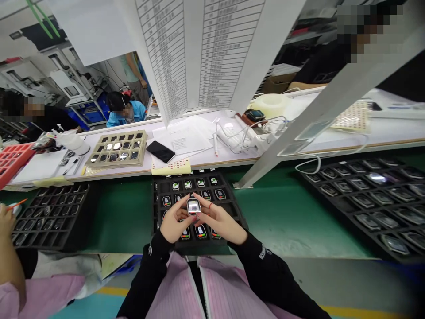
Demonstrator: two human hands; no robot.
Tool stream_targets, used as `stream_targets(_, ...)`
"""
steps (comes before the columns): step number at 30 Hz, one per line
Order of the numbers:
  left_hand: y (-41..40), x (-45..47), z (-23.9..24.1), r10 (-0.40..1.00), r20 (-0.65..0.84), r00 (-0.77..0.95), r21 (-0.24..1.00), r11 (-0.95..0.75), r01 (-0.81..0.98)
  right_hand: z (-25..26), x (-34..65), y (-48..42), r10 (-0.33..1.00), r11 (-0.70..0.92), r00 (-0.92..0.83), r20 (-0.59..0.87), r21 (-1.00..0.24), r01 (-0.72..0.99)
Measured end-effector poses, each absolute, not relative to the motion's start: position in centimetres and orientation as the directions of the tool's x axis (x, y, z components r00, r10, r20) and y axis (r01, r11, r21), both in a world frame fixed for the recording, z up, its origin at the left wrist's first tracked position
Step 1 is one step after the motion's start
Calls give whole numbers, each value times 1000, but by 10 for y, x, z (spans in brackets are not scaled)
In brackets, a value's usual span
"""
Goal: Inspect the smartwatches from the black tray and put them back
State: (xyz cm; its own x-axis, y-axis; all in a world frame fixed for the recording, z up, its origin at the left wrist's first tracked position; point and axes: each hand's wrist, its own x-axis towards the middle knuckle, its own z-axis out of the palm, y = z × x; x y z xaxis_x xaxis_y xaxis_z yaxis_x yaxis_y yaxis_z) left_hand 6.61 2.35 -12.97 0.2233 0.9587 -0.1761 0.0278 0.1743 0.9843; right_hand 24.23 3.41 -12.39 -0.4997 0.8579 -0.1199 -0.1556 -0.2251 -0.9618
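Both my hands hold a small square smartwatch body (193, 206) with a glossy screen, just above a black tray (159, 188). My left hand (175, 221) pinches its left side, and my right hand (219, 219) grips the right side, fingers curled. The tray lies on the green conveyor belt (279, 212) in front of me. Its pockets hold several more watch bodies (201, 182) with lit screens.
Another black tray (375, 199) of watch bodies lies to the right, and a mostly empty one (49, 217) to the left. A neighbour's hand (6, 219) is at the far left. A white shelf behind carries a beige tray (117, 149), phone (160, 151), papers, cables.
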Motion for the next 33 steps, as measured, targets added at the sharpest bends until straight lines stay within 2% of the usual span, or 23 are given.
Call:
stream_targets(7, 16, 59, -130, 980, -159, 120, 987, 160, 3, -122, 235, 38, 858, 48, -513, 16, -998, 49)
stream_targets(10, 16, 56, -128, 972, -201, 123, 979, 205, -18, -119, 236, 38, 839, 136, -538, 78, -988, 69)
stream_targets(18, 19, 58, -128, 959, -263, 109, 961, 271, -60, -127, 239, 35, 900, 285, -377, 219, -950, 128)
stream_targets(27, 20, 64, -127, 947, -301, 113, 943, 314, -114, -123, 249, 32, 888, 365, -352, 295, -919, 149)
stream_targets(33, 15, 72, -124, 946, -306, 104, 945, 315, -86, -125, 249, 29, 881, 415, -320, 349, -894, 167)
